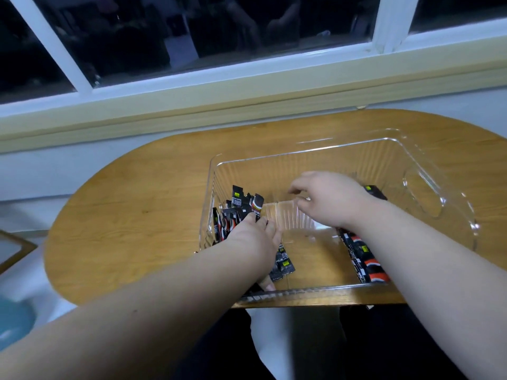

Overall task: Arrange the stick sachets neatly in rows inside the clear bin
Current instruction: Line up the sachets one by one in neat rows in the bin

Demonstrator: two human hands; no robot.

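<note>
Left fingers [270, 229]: curled down over a small bundle of stick sachets [284, 263]. A thumb tip shows under the bundle, so this reads as a grip, though the hand hides most of it.
Right fingers [297, 186]: loosely curved, thumb set apart from them, and nothing is seen between them. That part is slightly blurred.
Left hand [253, 237]: low in the left half of the bin, its knuckles just beside the leaning sachets [237, 204].
Right hand [332, 198]: raised over the middle of the bin, its forearm crossing above the right row [362, 259].
Sachets: one clump stands tilted against the left wall, the bundle lies under the left hand, and the right row lies flat along the right wall. One more sachet shows behind the right hand.
Clear bin [354, 145]: on the right part of the desk [137, 215], with its near wall at the desk's near edge.
Progress: judged partly done, since the middle of the bin floor is bare and the left clump is untidy.
Risk: a nudge from the left knuckles could topple the leaning clump.
Risk: a loose grip could fan the bundle out crooked.
Risk: the right forearm, if it drops, could drag the flat row askew.
Risk: a pull toward the person could slide the bin off the near edge.
</note>
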